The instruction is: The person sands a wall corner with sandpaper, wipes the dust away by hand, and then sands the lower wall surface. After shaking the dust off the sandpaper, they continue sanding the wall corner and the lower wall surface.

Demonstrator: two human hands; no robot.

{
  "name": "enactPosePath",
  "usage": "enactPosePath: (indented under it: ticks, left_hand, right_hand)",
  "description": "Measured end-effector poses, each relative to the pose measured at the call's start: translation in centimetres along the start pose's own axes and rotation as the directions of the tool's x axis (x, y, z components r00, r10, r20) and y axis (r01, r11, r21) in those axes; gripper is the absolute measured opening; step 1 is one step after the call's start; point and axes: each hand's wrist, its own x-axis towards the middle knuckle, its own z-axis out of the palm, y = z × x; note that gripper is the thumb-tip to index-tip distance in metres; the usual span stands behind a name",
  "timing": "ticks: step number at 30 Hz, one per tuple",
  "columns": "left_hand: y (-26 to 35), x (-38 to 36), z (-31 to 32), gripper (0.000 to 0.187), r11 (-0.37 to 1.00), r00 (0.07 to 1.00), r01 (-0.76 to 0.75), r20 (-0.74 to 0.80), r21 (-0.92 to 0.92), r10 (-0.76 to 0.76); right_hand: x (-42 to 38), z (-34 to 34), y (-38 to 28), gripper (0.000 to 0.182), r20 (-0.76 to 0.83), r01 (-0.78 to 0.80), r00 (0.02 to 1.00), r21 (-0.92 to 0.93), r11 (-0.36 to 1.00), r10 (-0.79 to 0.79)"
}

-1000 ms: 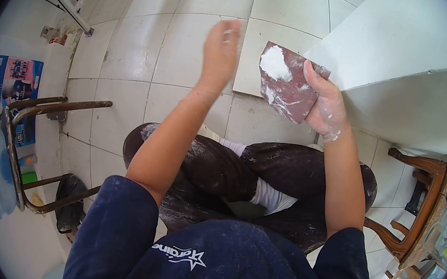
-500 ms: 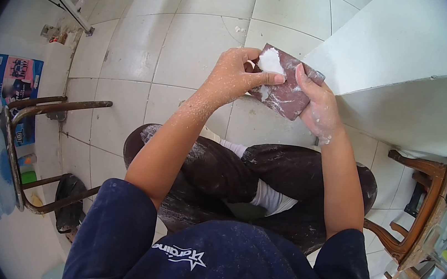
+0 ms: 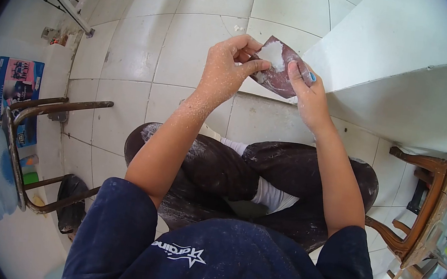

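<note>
A brownish-red sheet of sandpaper [image 3: 279, 82] is held up between my two hands, slightly bent, with a patch of white powder [image 3: 272, 55] on its upper left. My left hand [image 3: 227, 64] pinches the sheet's left edge between thumb and fingers. On the other side, my right hand [image 3: 313, 103] grips the right end, its thumb lying across the top and its other fingers mostly hidden underneath. A small light-blue spot shows at the sheet's right edge beside that thumb. White dust speckles my left hand and forearm.
My crossed legs in dusty dark trousers [image 3: 203, 165] are below my hands, over a tiled floor [image 3: 196, 41]. A pale panel [image 3: 391, 43] stands at right. A metal-framed chair [image 3: 14, 136] is at left, a wooden chair [image 3: 430, 209] at right.
The sandpaper has tilted and bent, its right end rising. My right hand has moved up with it. The white powder patch looks thinner and more spread, and my left hand has shifted slightly left.
</note>
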Motion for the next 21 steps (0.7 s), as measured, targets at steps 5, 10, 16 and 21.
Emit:
enactPosePath:
  ticks: [5,10,16,21]
  left_hand:
    - [-0.4,0.1,-0.2,0.027,0.938,0.993,0.115,0.063,-0.326,-0.100]
    - [0.3,0.2,-0.8,0.027,0.892,0.978,0.178,0.174,-0.416,-0.114]
    - [-0.5,0.4,-0.9,0.025,0.895,0.981,0.186,0.122,-0.406,-0.148]
    - [-0.9,0.7,-0.6,0.021,0.980,1.000,-0.019,-0.026,-0.197,0.014]
  right_hand:
    - [0.6,-0.8,0.2,0.057,-0.058,-0.080,0.995,0.035,0.996,0.082]
    - [0.5,-0.9,0.5,0.062,0.020,-0.076,0.997,0.167,0.983,0.074]
    - [-0.3,-0.4,-0.6,0.062,0.070,-0.076,0.995,0.109,0.991,0.069]
    - [-0.1,-0.4,0.4,0.063,0.061,-0.095,0.994,0.080,0.992,0.091]
